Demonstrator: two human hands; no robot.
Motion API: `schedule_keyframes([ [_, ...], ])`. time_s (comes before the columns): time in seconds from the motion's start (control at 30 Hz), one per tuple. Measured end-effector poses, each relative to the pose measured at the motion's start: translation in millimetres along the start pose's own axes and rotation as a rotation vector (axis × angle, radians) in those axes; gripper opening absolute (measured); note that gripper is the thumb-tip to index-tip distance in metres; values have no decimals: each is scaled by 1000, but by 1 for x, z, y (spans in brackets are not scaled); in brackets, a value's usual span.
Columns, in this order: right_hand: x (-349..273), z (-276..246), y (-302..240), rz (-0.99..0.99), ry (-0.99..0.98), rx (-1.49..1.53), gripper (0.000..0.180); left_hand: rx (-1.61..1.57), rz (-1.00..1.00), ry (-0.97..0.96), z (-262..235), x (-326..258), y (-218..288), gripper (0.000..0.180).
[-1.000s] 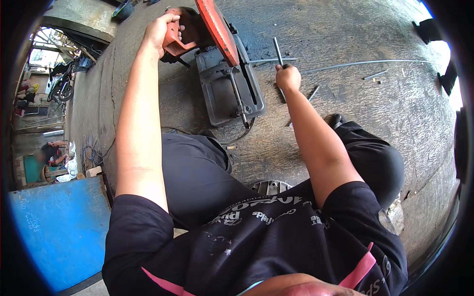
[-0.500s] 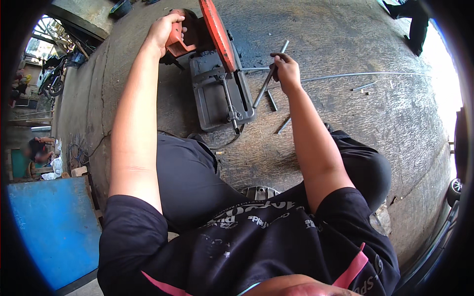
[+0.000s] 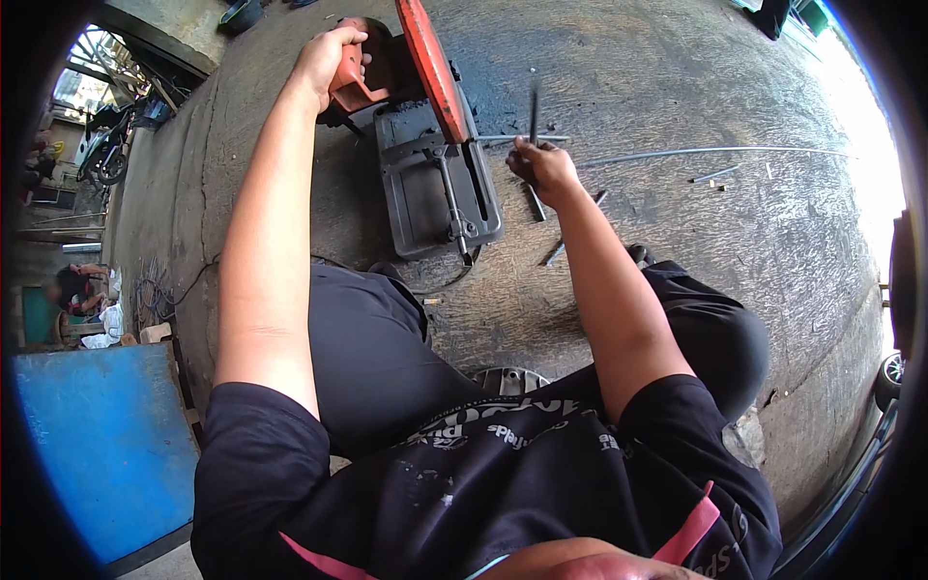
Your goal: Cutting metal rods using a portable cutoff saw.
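Note:
A chop saw with a grey base (image 3: 414, 215) and a red blade guard (image 3: 432, 75) stands on the floor ahead of me. My left hand (image 3: 327, 66) is wrapped round the saw's red handle (image 3: 353, 89). Right of the saw, my right hand (image 3: 543, 172) is closed on a short metal rod (image 3: 535, 108), whose far end looks dark and slightly blurred; the near part is hidden by my fingers. Beside that hand a rod (image 3: 498, 137) lies against the saw's side. The clamp screw (image 3: 449, 198) runs along the base towards me.
Cut rod pieces (image 3: 555, 255) lie near my right knee, with small offcuts (image 3: 715, 174) farther right. A long thin rod (image 3: 696, 152) stretches rightwards across the floor. A cable (image 3: 201, 285) runs left. A blue panel (image 3: 106, 425) and a seated person (image 3: 79, 290) are at left.
My right hand has moved slightly left and nearer, turning the rod from a slant to nearly straight away from me. The left hand keeps its hold. A person at upper right has moved away.

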State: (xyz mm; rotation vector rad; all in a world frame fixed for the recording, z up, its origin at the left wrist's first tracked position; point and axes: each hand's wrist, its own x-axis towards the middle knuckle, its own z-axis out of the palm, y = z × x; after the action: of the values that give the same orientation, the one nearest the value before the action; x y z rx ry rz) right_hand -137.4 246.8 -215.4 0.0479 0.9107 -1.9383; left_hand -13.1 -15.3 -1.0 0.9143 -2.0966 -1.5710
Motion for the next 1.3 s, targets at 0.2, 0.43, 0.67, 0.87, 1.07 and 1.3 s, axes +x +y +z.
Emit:
schedule_keyframes([
  [0.2,1,-5,-8,-78,220,-1042,34,-27,-44,-6,-2,-1,2,38],
  [0.43,14,-29,-1,-110,276,-1185,40,-28,-32,-12,3,2,0,34],
  [0.67,7,-37,26,-6,-23,-817,44,-20,-27,13,4,-1,2,36],
  [0.87,-10,-27,52,153,-136,-545,36,-17,-39,15,-2,-3,1,39],
  [1.07,-5,-35,64,210,-96,-367,32,33,-1,43,4,-5,3,41],
  [1.3,-13,-32,67,400,-128,-421,34,14,-3,44,4,-7,5,39],
])
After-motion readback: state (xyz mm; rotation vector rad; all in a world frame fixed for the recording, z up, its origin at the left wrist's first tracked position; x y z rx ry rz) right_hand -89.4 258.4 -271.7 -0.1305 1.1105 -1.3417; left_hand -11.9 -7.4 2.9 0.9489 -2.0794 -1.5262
